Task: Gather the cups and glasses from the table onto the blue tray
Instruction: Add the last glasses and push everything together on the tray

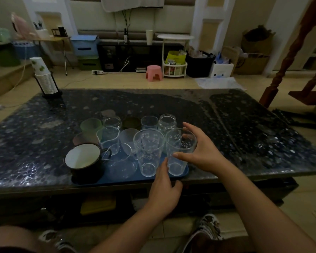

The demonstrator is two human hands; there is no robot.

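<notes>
Head view: blue tray (185, 173) at the table's (44, 125) near edge, crowded with cups and glasses. Right hand (202, 152) grips a printed tumbler (179, 152) at the tray's right end; left hand (164, 189) loosely curled, holding nothing. Table otherwise looks cleared; nearly done.

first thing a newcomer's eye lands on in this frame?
The crowd of clear glasses packed on the blue tray at the near edge of the dark speckled table. The right hand wraps the cartoon-printed tumbler at the tray's right end, with the left hand just below it. A dark enamel mug with a white inside stands at the tray's left corner.
</notes>
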